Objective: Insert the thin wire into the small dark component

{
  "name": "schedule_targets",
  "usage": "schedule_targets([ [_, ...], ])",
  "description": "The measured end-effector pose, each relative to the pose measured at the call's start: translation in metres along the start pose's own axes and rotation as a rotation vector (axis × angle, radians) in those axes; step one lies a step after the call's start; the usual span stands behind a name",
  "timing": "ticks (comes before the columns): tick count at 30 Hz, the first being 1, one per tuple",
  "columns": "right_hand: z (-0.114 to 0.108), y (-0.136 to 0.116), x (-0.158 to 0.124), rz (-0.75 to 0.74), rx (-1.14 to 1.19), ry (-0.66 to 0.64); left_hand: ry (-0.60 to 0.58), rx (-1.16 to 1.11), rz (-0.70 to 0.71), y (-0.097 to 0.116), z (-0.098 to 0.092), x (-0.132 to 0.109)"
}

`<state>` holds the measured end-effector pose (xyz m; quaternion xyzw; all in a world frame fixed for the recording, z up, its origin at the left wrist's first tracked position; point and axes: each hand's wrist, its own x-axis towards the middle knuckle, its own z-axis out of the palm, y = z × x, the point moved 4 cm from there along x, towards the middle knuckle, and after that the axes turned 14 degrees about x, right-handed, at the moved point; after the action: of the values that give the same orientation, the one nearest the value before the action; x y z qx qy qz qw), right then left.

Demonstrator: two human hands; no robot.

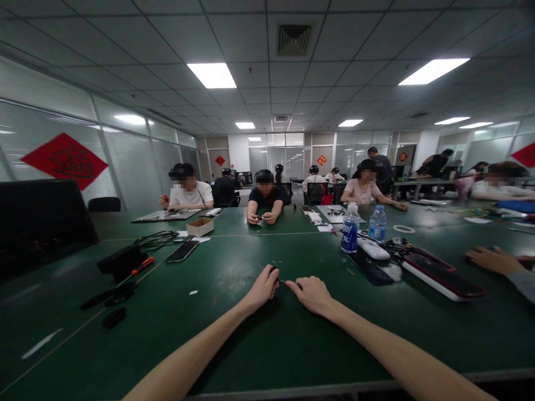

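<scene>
- The left hand point(264, 288) is curled shut, knuckles up, on the green tabletop point(234, 345). It lies near the middle of the tabletop's width, a little back from the near edge. Its thumb and fingers pinch one end of a thin strand point(286, 281).
- A small dark bit point(273, 273) shows at the left fingertips. It is too small to tell what it is.
- The right hand point(314, 294) lies just beside the left, fingers folded under, closed on the strand's other end. The fingertips and the grip itself are hidden by the back of the hand.
- The strand is pale and very fine, hard to make out. Its long axis runs left to right, roughly parallel to the near edge, just above the tabletop.
- Both forearms are cut off by the lower border.
- Toward the left edge lie a dark phone point(182, 251), an orange-handled screwdriver point(142, 265) and some black items too dim to identify.
- Toward the right stand two water bottles point(350, 228), with a white oblong device point(373, 249) and a red-edged slab point(443, 277) beside them.
- A co-worker's hand point(493, 259) rests near the right edge; its arm is cut off.
- Other people sit along the far edge.
</scene>
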<state>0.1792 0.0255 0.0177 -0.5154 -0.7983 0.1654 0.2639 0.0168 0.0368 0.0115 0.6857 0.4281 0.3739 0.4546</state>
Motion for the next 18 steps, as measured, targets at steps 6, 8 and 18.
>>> schedule_targets([
  [6,-0.008,0.022,0.016,0.082,0.174,0.151,0.002,0.131,0.038,0.009,0.009,-0.01],
  [8,-0.021,0.038,0.023,0.169,0.282,0.225,-0.047,0.206,0.091,0.015,0.02,-0.017],
  [18,-0.015,-0.006,0.005,-0.134,0.509,0.113,0.054,0.435,0.133,0.021,0.008,-0.019],
])
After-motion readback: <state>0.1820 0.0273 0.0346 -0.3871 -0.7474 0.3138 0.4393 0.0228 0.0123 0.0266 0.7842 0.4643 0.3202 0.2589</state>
